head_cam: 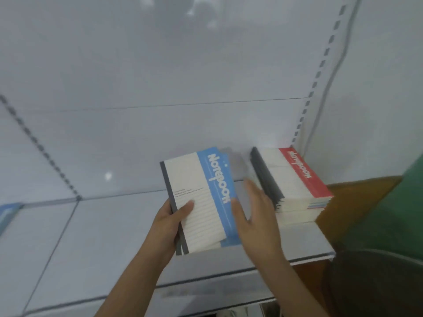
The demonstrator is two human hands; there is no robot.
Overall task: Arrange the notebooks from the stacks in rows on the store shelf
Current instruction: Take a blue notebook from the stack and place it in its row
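Mid-transfer, the left hand gripped blue notebooks above the shelf, the right hand lay flat and released beside them, stack at three o'clock; laying them leftward probably followed.

Both forearms reach forward, the left hand curled with thumb on top, the right hand flat with fingers straight.

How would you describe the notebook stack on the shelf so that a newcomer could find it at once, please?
Follow the white shelf to its right end, by the slotted upright. The stack of notebooks sits there, topped by a red-banded cover, unlike the blue-banded notebooks the left hand holds.
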